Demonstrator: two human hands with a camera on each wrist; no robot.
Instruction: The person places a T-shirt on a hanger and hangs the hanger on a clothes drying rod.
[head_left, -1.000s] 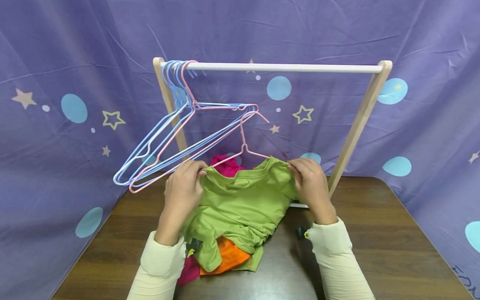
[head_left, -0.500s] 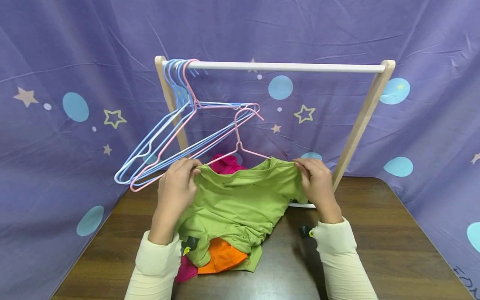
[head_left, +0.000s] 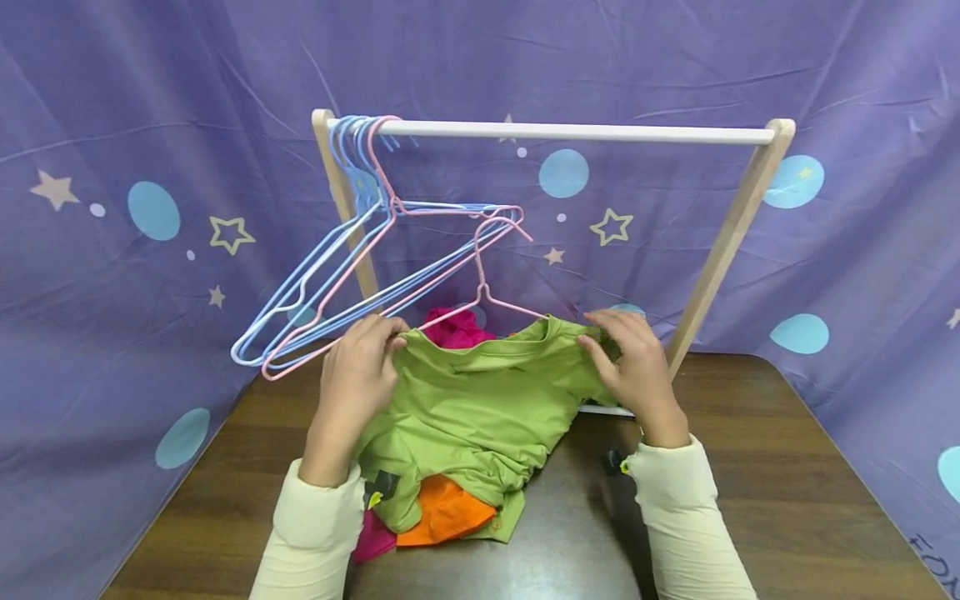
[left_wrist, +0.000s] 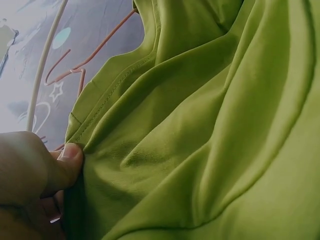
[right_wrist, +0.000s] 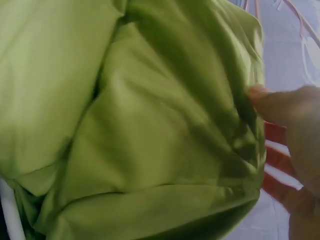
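A green T-shirt (head_left: 480,400) is held up above the table, its neckline facing up. The hook and neck of a pink hanger (head_left: 482,275) rise out of that neckline; the ends of its arms are hidden by the cloth. My left hand (head_left: 360,367) pinches the shoulder on the left, and the left wrist view shows the thumb (left_wrist: 72,151) pressed on the fabric edge. At the opposite shoulder is my right hand (head_left: 637,367), thumb and fingers spread apart. In the right wrist view its thumb (right_wrist: 265,97) touches the cloth while the fingers reach behind it.
Several blue, white and pink hangers (head_left: 330,275) hang at the left end of a rack's white bar (head_left: 570,131). Orange cloth (head_left: 446,512) and magenta cloth (head_left: 372,537) lie under the shirt on the wooden table (head_left: 750,483). More magenta cloth (head_left: 456,329) shows behind it.
The hands moved slightly apart, stretching the T-shirt's shoulders. My right hand's pinch has since loosened, its thumb and fingers parting. The pink hanger shifted left, then slightly back right.
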